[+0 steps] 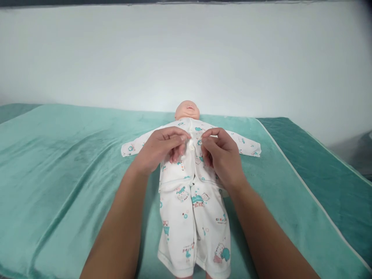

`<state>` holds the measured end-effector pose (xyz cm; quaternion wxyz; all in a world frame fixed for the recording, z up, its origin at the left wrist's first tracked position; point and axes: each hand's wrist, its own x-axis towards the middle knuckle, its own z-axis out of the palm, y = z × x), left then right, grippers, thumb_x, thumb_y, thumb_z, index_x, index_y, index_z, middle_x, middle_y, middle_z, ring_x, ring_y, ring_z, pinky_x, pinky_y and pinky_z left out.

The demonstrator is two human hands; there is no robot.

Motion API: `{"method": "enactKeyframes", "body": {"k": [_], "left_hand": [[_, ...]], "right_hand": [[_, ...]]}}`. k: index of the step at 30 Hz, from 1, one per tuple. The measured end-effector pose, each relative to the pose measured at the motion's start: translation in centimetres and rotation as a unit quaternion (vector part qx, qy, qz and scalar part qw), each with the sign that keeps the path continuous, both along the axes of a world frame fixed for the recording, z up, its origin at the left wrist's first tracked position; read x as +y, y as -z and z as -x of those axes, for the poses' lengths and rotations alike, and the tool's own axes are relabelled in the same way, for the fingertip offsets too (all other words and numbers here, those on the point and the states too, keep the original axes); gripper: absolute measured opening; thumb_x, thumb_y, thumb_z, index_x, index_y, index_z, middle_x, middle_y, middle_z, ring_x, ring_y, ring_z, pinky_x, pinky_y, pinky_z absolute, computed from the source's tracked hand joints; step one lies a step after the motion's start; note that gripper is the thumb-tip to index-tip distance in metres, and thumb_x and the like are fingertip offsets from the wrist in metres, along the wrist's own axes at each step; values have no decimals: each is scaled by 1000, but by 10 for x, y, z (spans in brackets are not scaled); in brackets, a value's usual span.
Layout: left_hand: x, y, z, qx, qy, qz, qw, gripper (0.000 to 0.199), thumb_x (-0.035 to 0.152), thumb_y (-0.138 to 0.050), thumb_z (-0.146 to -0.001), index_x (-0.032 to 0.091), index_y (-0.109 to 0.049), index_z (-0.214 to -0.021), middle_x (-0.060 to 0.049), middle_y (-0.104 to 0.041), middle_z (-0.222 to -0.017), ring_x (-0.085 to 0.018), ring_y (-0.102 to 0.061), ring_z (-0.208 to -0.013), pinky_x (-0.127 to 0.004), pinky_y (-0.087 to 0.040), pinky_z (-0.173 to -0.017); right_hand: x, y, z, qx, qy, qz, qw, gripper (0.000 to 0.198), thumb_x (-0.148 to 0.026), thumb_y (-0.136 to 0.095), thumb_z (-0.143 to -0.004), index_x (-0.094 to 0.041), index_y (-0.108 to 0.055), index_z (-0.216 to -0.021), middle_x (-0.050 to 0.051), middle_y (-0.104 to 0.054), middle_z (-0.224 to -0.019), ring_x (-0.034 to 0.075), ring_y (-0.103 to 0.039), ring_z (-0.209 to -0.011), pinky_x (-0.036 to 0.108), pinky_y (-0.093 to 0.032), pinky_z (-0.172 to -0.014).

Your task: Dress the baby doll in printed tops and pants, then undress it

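Note:
A baby doll (pixel 187 110) lies on its back, head at the far end and sleeves stretched out to both sides. It wears a white printed shirt (pixel 174 176) with a button placket down the front and white printed pants (pixel 177 228). Over the left side of the chest, my left hand (pixel 166 146) has thumb and forefinger pinched by the placket. Opposite it, my right hand (pixel 221 152) also pinches thumb and forefinger together, a small gap away. What either pinch holds, if anything, is too small to tell. A pale button (pixel 192 147) shows between the hands.
Under the doll spreads a light green blanket (pixel 72 174), wrinkled on the left. A darker green cloth (pixel 325 170) with a pale edge lies at the right. Behind the doll's head rises a white wall (pixel 186 54).

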<state>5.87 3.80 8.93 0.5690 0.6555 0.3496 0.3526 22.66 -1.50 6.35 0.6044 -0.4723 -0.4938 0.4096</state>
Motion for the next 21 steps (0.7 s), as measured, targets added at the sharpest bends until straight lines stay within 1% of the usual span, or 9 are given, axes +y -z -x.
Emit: {"method": "enactKeyframes", "body": {"k": [2, 5, 8, 10, 12, 14, 16, 18, 21], "left_hand": [[3, 4, -3, -26, -57, -28, 998, 13, 27, -58, -87, 18, -66, -92, 3, -59, -62, -8, -51, -48, -20, -42, -44], [6, 10, -7, -7, -144, -99, 985, 15, 28, -56, -88, 20, -66, -96, 0, -64, -74, -11, -59, -63, -21, -46, -51], [8, 17, -11, 50, -193, -231, 952, 22, 25, -49, -91, 22, -67, -103, -3, -70, -103, -15, -64, -93, -26, -55, -75], [11, 22, -13, 84, -170, -328, 926, 32, 16, -43, -91, 24, -67, -110, -3, -66, -125, -17, -58, -117, -33, -50, -100], [13, 27, -14, 115, -125, -382, 908, 45, 7, -36, -89, 25, -66, -117, -2, -62, -136, -17, -49, -132, -39, -40, -114], [16, 30, -15, 143, -91, -389, 906, 52, 4, -33, -86, 25, -65, -121, -1, -61, -139, -17, -46, -136, -41, -36, -118], [18, 31, -14, 163, -79, -375, 909, 54, 4, -33, -84, 24, -66, -122, -1, -63, -136, -17, -49, -134, -41, -38, -117], [20, 32, -14, 176, -87, -367, 909, 53, 5, -34, -84, 24, -66, -122, -1, -64, -134, -18, -52, -131, -42, -39, -116], [25, 33, -16, 184, -88, -386, 899, 54, 7, -34, -83, 23, -63, -126, -2, -62, -137, -19, -49, -134, -43, -37, -117]], "right_hand": [[1, 2, 1, -11, 43, -38, 998, 5, -21, -55, -85, -24, -53, -89, -8, -50, -58, 8, -44, -45, 21, -35, -44], [1, 4, 3, -55, 85, -98, 990, 2, -22, -56, -86, -23, -58, -87, -2, -62, -78, 12, -57, -65, 24, -43, -55], [-1, 4, 4, -111, 66, -134, 982, 9, -25, -54, -89, -23, -62, -88, 2, -68, -90, 15, -61, -76, 28, -46, -64], [-3, 4, 3, -141, 26, -125, 982, 12, -25, -52, -91, -24, -64, -91, 1, -69, -84, 16, -63, -74, 30, -47, -67], [-4, 4, 2, -159, -5, -106, 982, 13, -26, -52, -91, -24, -66, -93, -1, -68, -75, 17, -64, -72, 31, -48, -68], [-4, 5, 1, -151, -8, -103, 983, 14, -25, -53, -90, -24, -66, -93, -1, -68, -72, 17, -64, -72, 32, -48, -70], [-2, 6, 0, -125, 14, -114, 985, 14, -25, -52, -91, -24, -66, -93, 0, -69, -78, 18, -65, -77, 33, -50, -73], [2, 9, -1, -113, 45, -124, 985, 16, -25, -50, -91, -24, -66, -95, 2, -71, -91, 19, -66, -88, 35, -51, -80], [13, 16, -5, -157, 78, -132, 976, 20, -25, -50, -90, -25, -67, -100, 3, -69, -115, 21, -62, -111, 41, -47, -99]]}}
